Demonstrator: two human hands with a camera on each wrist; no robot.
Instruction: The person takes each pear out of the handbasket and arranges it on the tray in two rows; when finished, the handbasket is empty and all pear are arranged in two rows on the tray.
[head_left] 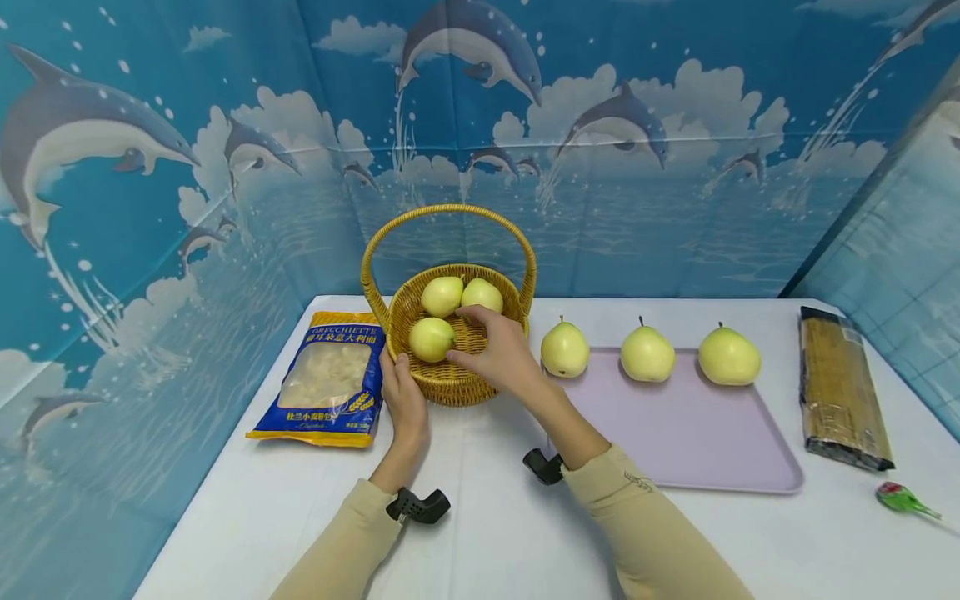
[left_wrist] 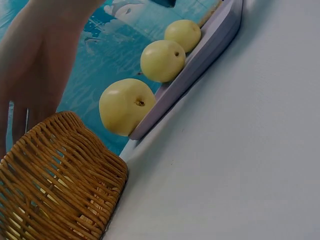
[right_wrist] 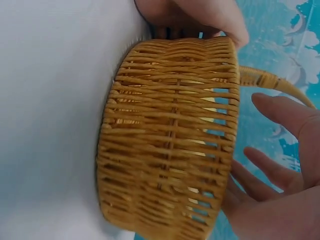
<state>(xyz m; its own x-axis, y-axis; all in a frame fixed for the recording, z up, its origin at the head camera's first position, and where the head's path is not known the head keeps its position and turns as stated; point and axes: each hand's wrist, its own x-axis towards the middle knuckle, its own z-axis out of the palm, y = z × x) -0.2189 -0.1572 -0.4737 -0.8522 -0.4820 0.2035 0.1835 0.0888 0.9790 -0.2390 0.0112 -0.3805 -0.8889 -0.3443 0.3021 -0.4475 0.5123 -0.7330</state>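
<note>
A wicker basket [head_left: 450, 392] with a tall hooped handle stands at the back of the table, holding three yellow-green pears [head_left: 432, 339]. My left hand [head_left: 407, 408] grips the basket's left side; in the right wrist view its thumb lies by the rim and its other fingers are partly hidden. Over the basket's right part hovers my right hand [head_left: 504, 350], fingers spread close to the front pear. The right wrist view shows nothing held in this right hand [right_wrist: 285, 195]. Three more pears [head_left: 647, 354] line the back edge of a lilac tray [head_left: 675, 433].
A blue and yellow bag of orecchiette pasta [head_left: 322, 383] lies left of the basket. Right of the tray are a long pack of brown noodles [head_left: 840, 392] and a small green and red wrapped item [head_left: 903, 498]. A dolphin-print curtain [head_left: 480, 183] stands behind the table.
</note>
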